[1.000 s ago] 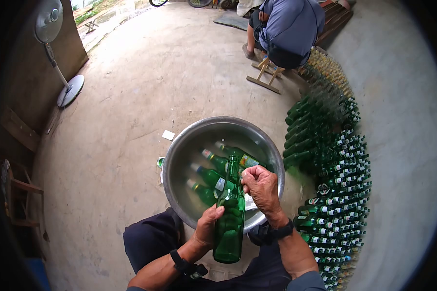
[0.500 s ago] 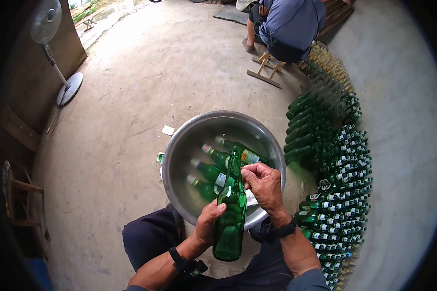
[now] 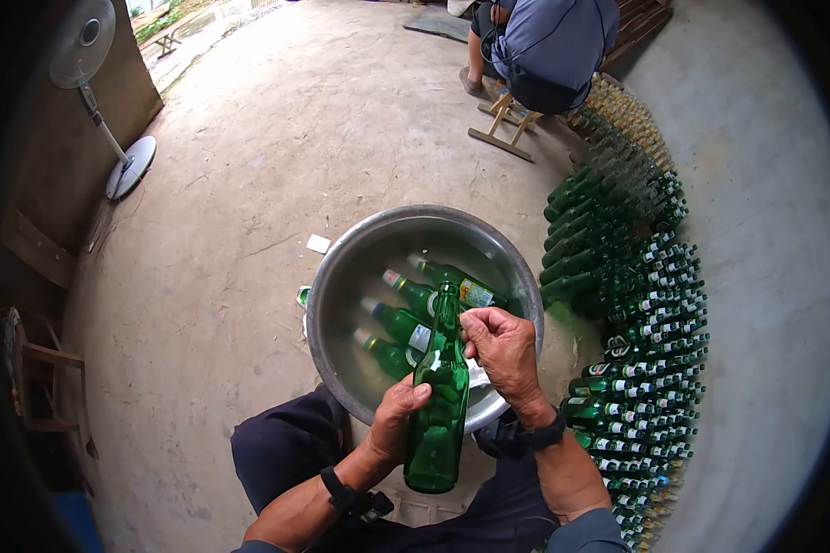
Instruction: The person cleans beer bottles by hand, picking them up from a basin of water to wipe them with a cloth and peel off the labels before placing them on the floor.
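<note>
My left hand (image 3: 398,419) is wrapped round the body of a green glass bottle (image 3: 437,415), which leans with its neck away from me and its base toward my lap. No label shows on the side facing me. Beside the neck, the fingers of my right hand (image 3: 501,353) are closed in a pinch; whatever is between them is hidden. Under both hands stands a wide metal basin (image 3: 327,364) of cloudy water. Several green bottles (image 3: 401,323) lie in it, some with labels. Something white (image 3: 478,375) shows below my right hand.
Many green bottles (image 3: 632,373) are stacked along the wall at right. Farther off, a person (image 3: 558,41) sits on a low wooden stool (image 3: 504,138). A standing fan (image 3: 131,168) is at far left, a wooden chair (image 3: 51,355) nearer. A white piece (image 3: 318,243) lies by the basin.
Almost nothing differs. The view has shifted very slightly; both hands and the bottle keep nearly the same position and hold.
</note>
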The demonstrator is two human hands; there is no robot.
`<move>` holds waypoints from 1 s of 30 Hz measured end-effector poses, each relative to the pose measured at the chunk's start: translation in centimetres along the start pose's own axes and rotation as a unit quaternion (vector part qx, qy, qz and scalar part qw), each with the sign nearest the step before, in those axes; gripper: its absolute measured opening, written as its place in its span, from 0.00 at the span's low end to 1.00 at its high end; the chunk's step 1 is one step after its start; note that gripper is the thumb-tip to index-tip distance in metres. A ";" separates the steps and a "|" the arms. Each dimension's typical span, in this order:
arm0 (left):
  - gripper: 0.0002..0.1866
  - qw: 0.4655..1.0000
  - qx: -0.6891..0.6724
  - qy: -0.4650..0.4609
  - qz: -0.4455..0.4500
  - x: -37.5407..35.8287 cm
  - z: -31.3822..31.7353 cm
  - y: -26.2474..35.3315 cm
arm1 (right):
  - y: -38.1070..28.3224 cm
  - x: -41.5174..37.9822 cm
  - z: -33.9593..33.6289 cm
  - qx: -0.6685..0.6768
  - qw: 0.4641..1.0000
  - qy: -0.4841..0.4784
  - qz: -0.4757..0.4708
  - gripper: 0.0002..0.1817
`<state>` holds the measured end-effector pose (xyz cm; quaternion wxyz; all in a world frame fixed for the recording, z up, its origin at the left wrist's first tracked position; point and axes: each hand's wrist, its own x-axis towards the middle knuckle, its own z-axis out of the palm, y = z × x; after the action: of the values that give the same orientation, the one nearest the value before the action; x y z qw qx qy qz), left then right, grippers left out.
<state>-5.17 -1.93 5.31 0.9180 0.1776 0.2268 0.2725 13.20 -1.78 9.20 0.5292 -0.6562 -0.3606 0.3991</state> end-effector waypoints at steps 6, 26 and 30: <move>0.30 0.999 0.048 -0.010 0.007 0.1 -0.1 0.0 | -0.4 -0.2 0.0 -0.037 0.999 0.004 -0.013 0.10; 0.28 0.999 0.031 -0.010 0.001 0.1 -0.1 -0.2 | -0.1 0.3 -0.8 0.002 1.000 -0.019 0.009 0.10; 0.27 0.997 0.070 -0.011 0.019 0.3 -0.4 -0.5 | -0.4 0.3 -1.0 -0.029 0.999 -0.037 0.008 0.10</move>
<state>-4.97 -2.06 4.62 0.9003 0.2486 0.2318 0.2718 14.20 -1.85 9.70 0.4931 -0.6590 -0.3857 0.4168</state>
